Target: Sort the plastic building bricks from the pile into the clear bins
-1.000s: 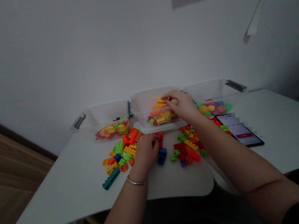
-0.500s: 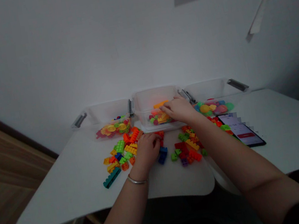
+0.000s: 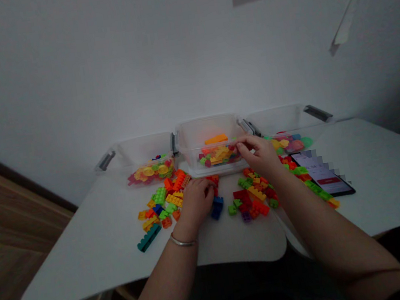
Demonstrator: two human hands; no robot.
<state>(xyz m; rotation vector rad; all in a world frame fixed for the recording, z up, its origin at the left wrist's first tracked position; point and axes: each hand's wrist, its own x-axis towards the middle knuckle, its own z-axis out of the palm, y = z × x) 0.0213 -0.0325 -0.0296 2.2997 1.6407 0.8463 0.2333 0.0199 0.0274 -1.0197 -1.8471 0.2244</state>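
My left hand (image 3: 198, 198) rests low among the building blocks, its fingertips touching a red block (image 3: 215, 180). Those fingers look loosely bent and apart, with no grip visible. Just under them lies a dark blue block (image 3: 217, 208). My right hand (image 3: 260, 157) hovers at the front right corner of the middle clear plastic box (image 3: 188, 139), thumb and fingers slightly apart with nothing visible between them. Inside that box, an orange block (image 3: 216, 139) lies above a mixed heap of small blocks (image 3: 219, 155).
A left clear box (image 3: 128, 148) and a right clear box (image 3: 273, 116) hold colourful pieces. Loose blocks (image 3: 160, 196) spread left, and another pile (image 3: 250, 200) lies centre right. A phone (image 3: 326, 176) lies beside a row of joined blocks (image 3: 316, 188) on the white table (image 3: 97, 245).
My right hand has drawn back from over the middle box, to the right and toward me. The orange block stays in the box. My left hand has hardly moved.
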